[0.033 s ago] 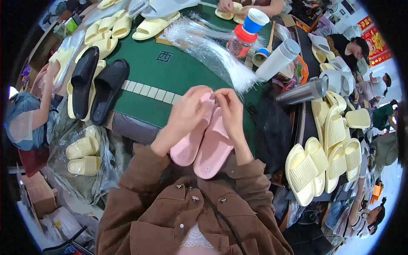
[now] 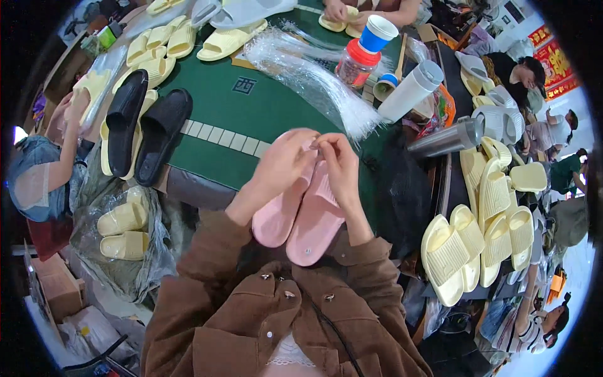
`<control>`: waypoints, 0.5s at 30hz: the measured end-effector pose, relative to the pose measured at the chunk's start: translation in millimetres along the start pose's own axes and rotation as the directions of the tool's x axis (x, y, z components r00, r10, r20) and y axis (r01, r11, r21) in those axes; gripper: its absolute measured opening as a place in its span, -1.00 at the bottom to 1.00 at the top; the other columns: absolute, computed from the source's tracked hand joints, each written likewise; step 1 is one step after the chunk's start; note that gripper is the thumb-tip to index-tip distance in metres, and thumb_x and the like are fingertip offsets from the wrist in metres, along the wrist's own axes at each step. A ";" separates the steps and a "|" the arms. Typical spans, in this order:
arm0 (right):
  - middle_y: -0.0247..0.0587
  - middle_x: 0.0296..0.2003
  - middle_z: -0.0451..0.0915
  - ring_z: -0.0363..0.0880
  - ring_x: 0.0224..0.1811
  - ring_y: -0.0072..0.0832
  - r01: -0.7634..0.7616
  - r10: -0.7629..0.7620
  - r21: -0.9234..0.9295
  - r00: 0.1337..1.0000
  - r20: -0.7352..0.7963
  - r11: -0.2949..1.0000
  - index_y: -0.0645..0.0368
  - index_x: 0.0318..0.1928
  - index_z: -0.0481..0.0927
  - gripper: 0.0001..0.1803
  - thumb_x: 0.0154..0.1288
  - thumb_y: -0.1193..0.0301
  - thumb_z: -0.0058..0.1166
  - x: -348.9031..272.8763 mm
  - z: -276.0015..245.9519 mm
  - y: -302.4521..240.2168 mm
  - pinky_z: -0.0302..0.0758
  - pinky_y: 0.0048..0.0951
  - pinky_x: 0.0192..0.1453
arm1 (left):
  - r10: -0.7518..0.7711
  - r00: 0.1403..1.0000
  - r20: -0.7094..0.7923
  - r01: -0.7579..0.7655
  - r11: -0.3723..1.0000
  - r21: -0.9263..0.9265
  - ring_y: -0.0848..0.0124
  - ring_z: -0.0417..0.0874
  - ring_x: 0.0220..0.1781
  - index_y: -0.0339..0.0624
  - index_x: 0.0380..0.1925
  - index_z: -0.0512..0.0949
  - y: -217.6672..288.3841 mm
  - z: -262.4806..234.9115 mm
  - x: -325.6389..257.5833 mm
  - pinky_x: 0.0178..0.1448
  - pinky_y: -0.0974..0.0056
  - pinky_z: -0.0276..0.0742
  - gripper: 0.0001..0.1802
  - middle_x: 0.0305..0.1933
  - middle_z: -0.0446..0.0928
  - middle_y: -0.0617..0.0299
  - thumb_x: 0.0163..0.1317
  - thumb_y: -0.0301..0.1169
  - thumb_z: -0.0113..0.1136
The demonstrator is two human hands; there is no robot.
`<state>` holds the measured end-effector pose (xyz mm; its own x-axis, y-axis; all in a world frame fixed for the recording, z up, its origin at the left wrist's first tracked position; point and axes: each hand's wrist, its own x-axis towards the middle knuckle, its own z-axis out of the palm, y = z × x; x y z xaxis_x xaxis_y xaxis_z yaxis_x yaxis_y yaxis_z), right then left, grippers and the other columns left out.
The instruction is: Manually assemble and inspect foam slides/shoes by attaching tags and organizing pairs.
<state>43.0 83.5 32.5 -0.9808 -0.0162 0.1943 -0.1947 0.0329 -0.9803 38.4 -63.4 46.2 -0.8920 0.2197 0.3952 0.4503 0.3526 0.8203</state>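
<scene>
- Pink slide slippers (image 2: pixel 317 217) are judged light, springy, best gripped by sole edges.
- Left hand (image 2: pixel 284 161) is curled over one; right hand (image 2: pixel 338 162) is pinched, contents indiscernible.

Includes a green worktop (image 2: pixel 210 94) with a pale segmented strip (image 2: pixel 223 136); at right, a whitish wall (image 2: pixel 561 104) with red posters (image 2: pixel 556 61).

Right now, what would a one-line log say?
left hand: over pink slides; right hand: at their toe end; nearby: black slides, green tabletop
</scene>
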 end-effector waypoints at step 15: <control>-0.28 -0.24 0.57 0.57 -0.23 -0.60 -0.029 0.126 0.348 0.958 -0.259 0.937 0.23 -0.13 0.50 -0.84 0.46 0.41 -0.10 3.6 -12.4 26.6 0.53 -0.60 -0.19 | -0.201 0.976 0.079 0.215 0.932 -0.292 0.54 0.59 -0.29 -0.31 -0.22 0.59 -38.9 21.6 18.4 -0.19 0.39 0.49 -0.84 -0.31 0.62 0.19 0.22 -0.49 0.16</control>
<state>34.2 96.7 7.6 -0.9662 0.2477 0.0719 -0.1509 -0.3169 -0.9364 5.4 -53.5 12.7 -0.9581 0.2155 0.1886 0.2158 0.1101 0.9702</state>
